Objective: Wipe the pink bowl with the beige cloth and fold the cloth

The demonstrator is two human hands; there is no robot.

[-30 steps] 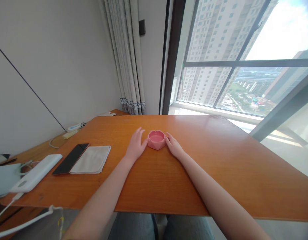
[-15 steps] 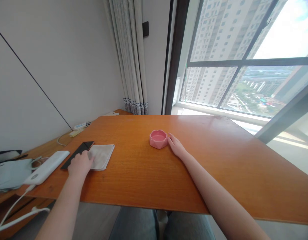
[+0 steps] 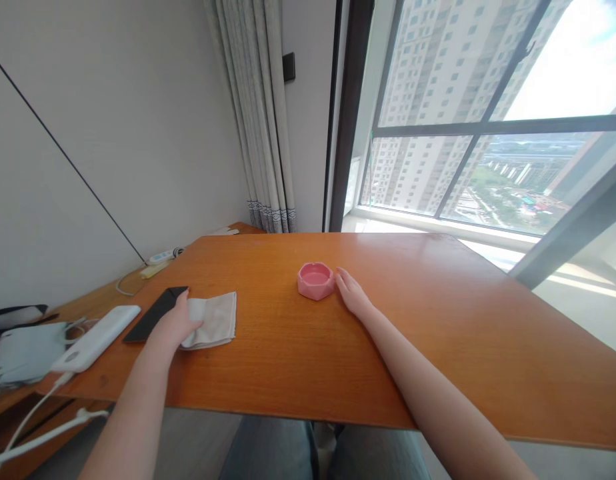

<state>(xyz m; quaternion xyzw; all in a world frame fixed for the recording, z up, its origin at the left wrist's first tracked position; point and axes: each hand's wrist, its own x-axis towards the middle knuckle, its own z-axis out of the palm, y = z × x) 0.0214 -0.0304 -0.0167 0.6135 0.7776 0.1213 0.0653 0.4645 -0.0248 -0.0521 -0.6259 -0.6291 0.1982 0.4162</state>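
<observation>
A folded pale cloth [image 3: 215,320] lies on the left part of the wooden table. My left hand [image 3: 174,325] grips its left edge, thumb over the top and the other fingers partly hidden. Just left of that hand is a flat dark phone-like slab [image 3: 155,313], partly covered by the hand. Near the middle of the table stands a pink faceted ashtray [image 3: 315,283] with notches in its rim and nothing visible inside. My right hand [image 3: 353,293] rests against or very close to its right side, fingers stretched out and holding nothing.
A white power bank [image 3: 97,339] with a cable lies at the table's left edge, beside a grey pouch [image 3: 28,353]. A power strip [image 3: 161,257] sits at the back left by the wall. The wooden table [image 3: 463,333] extends right towards the window.
My left hand has shifted slightly right, from over the dark slab onto the cloth's edge. The cloth has slid right and turned a little. My right hand and the ashtray have stayed put.
</observation>
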